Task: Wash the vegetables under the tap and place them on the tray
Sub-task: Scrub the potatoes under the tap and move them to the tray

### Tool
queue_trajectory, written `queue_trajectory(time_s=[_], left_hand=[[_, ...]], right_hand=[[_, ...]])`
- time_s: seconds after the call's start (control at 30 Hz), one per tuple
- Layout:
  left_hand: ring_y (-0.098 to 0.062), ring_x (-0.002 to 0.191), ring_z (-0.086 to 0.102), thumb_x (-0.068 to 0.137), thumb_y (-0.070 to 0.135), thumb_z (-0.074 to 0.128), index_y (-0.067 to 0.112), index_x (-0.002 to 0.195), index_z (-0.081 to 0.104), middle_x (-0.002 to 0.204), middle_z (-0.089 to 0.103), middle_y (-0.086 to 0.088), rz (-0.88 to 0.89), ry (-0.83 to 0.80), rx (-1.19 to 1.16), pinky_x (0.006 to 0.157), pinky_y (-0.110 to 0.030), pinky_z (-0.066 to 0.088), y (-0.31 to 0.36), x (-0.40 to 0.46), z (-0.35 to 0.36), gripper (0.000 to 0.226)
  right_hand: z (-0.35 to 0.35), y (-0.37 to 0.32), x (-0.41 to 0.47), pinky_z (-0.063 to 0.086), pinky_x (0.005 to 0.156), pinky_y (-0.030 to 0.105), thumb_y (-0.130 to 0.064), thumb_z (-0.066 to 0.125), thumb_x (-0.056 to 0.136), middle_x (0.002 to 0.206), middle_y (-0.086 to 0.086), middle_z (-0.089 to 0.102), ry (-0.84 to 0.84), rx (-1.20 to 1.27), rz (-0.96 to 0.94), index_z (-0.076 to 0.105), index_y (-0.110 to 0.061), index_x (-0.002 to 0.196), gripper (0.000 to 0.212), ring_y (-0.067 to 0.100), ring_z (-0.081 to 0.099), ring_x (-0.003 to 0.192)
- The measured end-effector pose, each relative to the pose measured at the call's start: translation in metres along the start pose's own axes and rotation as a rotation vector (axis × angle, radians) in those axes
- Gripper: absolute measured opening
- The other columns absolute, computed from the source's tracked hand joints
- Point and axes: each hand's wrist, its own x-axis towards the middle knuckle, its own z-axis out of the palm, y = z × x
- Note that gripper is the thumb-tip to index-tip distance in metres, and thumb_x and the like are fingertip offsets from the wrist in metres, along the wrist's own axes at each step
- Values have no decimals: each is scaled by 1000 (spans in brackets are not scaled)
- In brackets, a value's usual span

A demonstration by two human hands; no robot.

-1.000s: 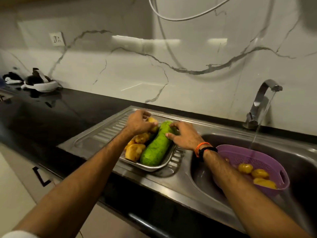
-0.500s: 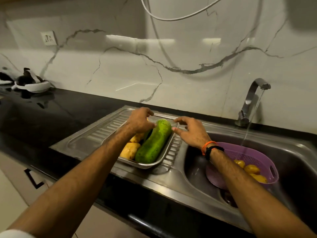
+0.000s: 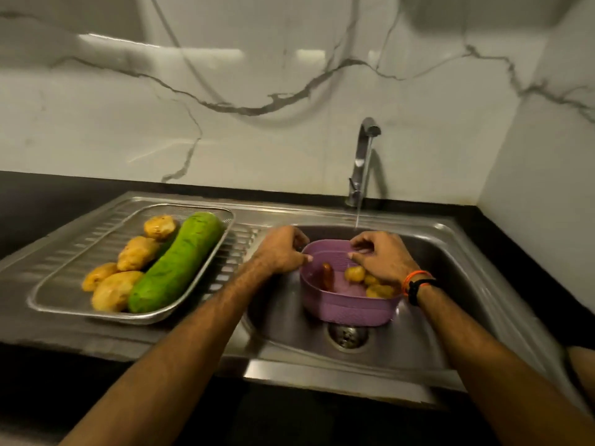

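The left hand [image 3: 283, 252] grips the purple basket [image 3: 347, 305] rim, while the right hand [image 3: 381, 257], fingers curled, reaches inside, nearer the potatoes [image 3: 355, 273] directly beneath it.

We see a long green gourd [image 3: 176, 264] lying diagonally along the right side of the steel tray [image 3: 58, 304], four yellowish potatoes [image 3: 116, 290] beside it toward the left edge. More potatoes [image 3: 355, 273] sit in the purple basket [image 3: 344, 305] under the running tap [image 3: 362, 156].
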Motion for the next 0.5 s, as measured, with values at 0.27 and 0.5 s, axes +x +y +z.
queue_trajectory(time_s=[0.27, 0.5], left_hand=[[-14, 104, 64, 81, 26, 79, 14, 115, 69, 112, 70, 0, 17, -160, 12, 90, -21, 47, 11, 24, 73, 38], [-13, 93, 67, 79, 28, 80, 17, 107, 69, 102, 71, 3, 67, -215, 16, 88, -27, 53, 3, 35, 86, 32]], right_hand=[[8, 76, 6, 51, 96, 32, -23, 72, 81, 104, 6, 73, -158, -177, 204, 72, -14, 110, 30, 21, 66, 103], [30, 64, 36, 47, 88, 32, -53, 68, 78, 122, 8, 64, -446, -582, 199, 65, -20, 116, 51, 29, 59, 112]])
